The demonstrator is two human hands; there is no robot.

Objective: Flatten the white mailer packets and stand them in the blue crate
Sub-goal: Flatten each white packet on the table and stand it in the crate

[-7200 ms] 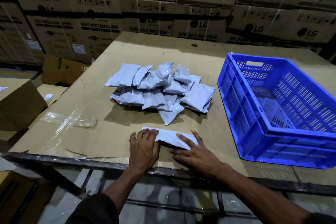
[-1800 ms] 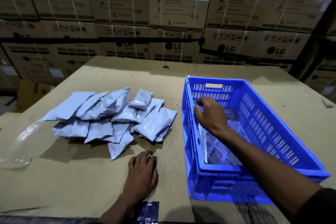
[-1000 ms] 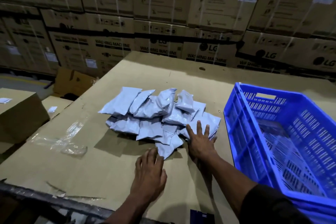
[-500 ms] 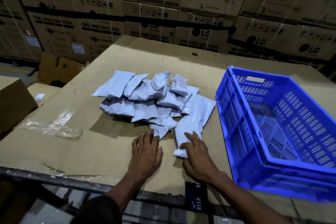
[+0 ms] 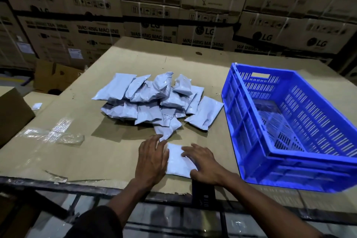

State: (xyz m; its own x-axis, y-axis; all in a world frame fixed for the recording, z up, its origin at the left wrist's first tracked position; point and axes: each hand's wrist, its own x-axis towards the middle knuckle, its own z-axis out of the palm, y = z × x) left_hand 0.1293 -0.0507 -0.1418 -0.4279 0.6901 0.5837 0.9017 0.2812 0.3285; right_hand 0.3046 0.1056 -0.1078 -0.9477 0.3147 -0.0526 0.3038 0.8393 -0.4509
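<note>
Hands [image 5: 152, 157] covering packet's [image 5: 178, 160] sides

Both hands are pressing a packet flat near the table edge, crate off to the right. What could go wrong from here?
1. The packet under the left hand and right hand lies close to the table's front edge; a hard sweep toward the body could push it off.
2. The pile sits just beyond the fingers, so a forward stroke may scatter it.
3. The blue crate looks nearly empty; a lone packet stood there may topple.
</note>
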